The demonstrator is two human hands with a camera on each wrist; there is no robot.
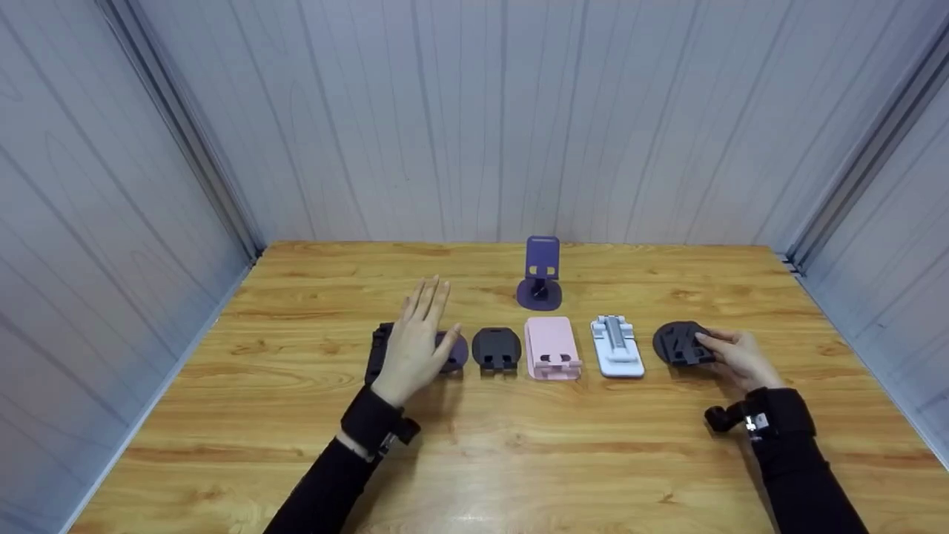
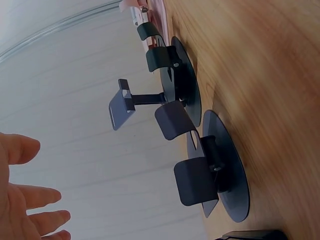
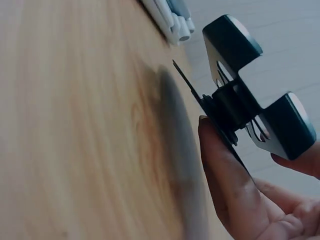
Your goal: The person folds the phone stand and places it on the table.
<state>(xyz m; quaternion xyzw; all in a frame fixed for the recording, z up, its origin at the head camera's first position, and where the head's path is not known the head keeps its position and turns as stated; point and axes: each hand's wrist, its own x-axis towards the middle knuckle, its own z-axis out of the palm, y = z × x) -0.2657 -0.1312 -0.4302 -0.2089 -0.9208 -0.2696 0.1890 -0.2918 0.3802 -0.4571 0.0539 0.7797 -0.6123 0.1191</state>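
My right hand (image 1: 738, 360) grips a dark round-based phone stand (image 1: 676, 345) by its edge. In the right wrist view, fingers lie under the base of this phone stand (image 3: 227, 112), which is tilted and raised off the table. My left hand (image 1: 415, 352) has its fingers stretched out over a folded purple phone stand (image 1: 458, 353), partly hidden below it. From the left wrist view, that hand (image 2: 20, 212) is apart from the purple stand (image 2: 231, 175) and holds nothing. A black object (image 1: 378, 348) lies just left of it, half covered.
Along the row lie a dark grey stand (image 1: 497, 343), a pink stand (image 1: 550, 337) and a white stand (image 1: 624, 362). Behind them an unfolded purple stand (image 1: 543, 256) stands upright. Panelled walls (image 1: 474, 126) enclose the wooden table (image 1: 519, 460) at the back and sides.
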